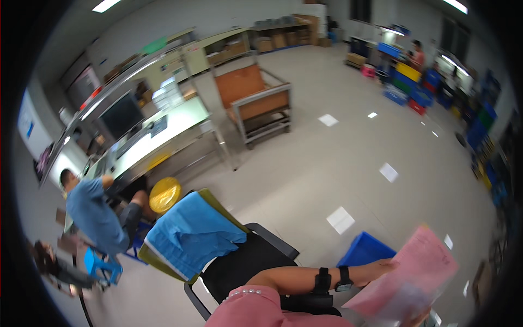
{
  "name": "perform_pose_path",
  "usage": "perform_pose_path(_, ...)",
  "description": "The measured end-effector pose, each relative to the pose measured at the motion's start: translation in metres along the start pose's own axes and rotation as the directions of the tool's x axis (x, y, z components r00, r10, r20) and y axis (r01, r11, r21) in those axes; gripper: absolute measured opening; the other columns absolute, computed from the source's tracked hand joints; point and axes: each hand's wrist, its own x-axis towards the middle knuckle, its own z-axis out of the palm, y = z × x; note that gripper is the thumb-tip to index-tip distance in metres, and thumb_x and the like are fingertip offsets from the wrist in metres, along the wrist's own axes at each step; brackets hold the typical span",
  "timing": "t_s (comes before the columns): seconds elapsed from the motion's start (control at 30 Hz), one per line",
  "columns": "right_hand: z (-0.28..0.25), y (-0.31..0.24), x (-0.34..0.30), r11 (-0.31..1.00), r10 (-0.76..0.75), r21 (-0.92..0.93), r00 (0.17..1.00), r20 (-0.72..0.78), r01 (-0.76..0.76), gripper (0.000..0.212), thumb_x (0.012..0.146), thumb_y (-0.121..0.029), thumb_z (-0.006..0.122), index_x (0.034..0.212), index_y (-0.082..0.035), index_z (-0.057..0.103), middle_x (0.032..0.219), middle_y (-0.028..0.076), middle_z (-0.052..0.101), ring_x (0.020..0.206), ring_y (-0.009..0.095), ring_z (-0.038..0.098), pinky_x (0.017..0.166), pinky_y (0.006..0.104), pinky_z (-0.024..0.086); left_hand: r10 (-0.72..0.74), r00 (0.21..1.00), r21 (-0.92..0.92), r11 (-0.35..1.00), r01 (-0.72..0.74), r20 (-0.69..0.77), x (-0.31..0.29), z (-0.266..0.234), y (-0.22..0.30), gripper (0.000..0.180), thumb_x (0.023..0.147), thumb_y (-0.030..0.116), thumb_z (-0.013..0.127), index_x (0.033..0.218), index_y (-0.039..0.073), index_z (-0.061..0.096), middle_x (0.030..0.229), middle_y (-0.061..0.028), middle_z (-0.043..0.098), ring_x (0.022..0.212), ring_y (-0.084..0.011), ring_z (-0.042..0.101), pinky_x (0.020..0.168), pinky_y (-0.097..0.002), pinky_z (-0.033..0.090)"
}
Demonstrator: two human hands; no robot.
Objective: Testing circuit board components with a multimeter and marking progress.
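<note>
A pink paper sheet (427,259) with faint printing is held up at the lower right, tilted. My left hand (377,270) is closed on its left edge, and on that wrist sit a dark watch and a black band. By the sheet's lower edge is my right hand (420,318), mostly hidden, its visible fingers closed around the sheet. A translucent plastic piece (400,300) overlaps the sheet's lower part; its exact shape is blurred. Just beyond my left hand a blue bin (364,252) stands on the floor.
A black office chair (234,267) with a blue cloth (193,234) over its back stands beside me. Left, a person in blue (98,212) sits at a desk (180,122) near a yellow-covered stool (165,194). An orange-panelled cart (253,98) and stacked crates (408,79) stand farther off.
</note>
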Motion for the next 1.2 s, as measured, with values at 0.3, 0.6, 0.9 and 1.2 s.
perform_pose_path(0.3, 0.080, -0.171, 0.149, 0.919, -0.233, 0.372, 0.939, 0.252, 0.128, 0.039, 0.094, -0.031, 0.057, 0.117, 0.001, 0.062, 0.115, 0.021, 0.063, 0.102, 0.034, 0.061, 0.088, 0.0402, 0.049, 0.398, 0.913, 0.065, 0.917, -0.393, -0.090, -0.033, -0.084, 0.084, 0.051, 0.103, 0.034, 0.036, 0.145, 0.004, 0.031, 0.139, -0.0048, 0.044, 0.124, -0.0121, 0.040, 0.107, -0.0291, 0.032)
perform_pose_path(0.6, 0.216, -0.261, 0.261, 0.695, -0.654, 0.695, 0.563, 0.505, 0.184, 0.038, 0.092, -0.023, 0.056, 0.119, 0.003, 0.057, 0.110, 0.013, 0.063, 0.095, 0.022, 0.063, 0.082, 0.0344, 0.051, 0.511, 0.834, -0.092, 0.839, -0.537, -0.207, -0.039, -0.160, 0.104, 0.055, 0.101, 0.038, 0.044, 0.139, 0.000, 0.039, 0.134, -0.0061, 0.050, 0.120, -0.0125, 0.047, 0.105, -0.0293, 0.037)
perform_pose_path(0.9, 0.257, -0.364, 0.420, 0.343, -0.927, 0.514, 0.195, 0.321, 0.786, 0.033, 0.094, -0.019, 0.055, 0.120, 0.002, 0.054, 0.110, 0.007, 0.062, 0.096, 0.015, 0.059, 0.085, 0.0322, 0.048, 0.443, 0.649, 0.065, 0.852, -0.519, -0.619, 0.019, -0.263, 0.227, 0.052, 0.103, 0.039, 0.034, 0.134, 0.000, 0.045, 0.133, -0.0105, 0.051, 0.121, -0.0202, 0.049, 0.103, -0.0359, 0.040)
perform_pose_path(1.2, 0.321, -0.461, 0.529, 0.639, -0.748, 0.754, 0.354, 0.562, 0.153, 0.038, 0.087, -0.015, 0.061, 0.120, 0.005, 0.055, 0.105, 0.012, 0.065, 0.089, 0.020, 0.062, 0.078, 0.0347, 0.051, 0.550, 0.559, 0.351, 0.832, -0.429, -0.621, 0.079, -0.341, 0.312, 0.054, 0.103, 0.038, 0.038, 0.138, -0.002, 0.040, 0.138, -0.0115, 0.045, 0.125, -0.0177, 0.044, 0.107, -0.0338, 0.034)
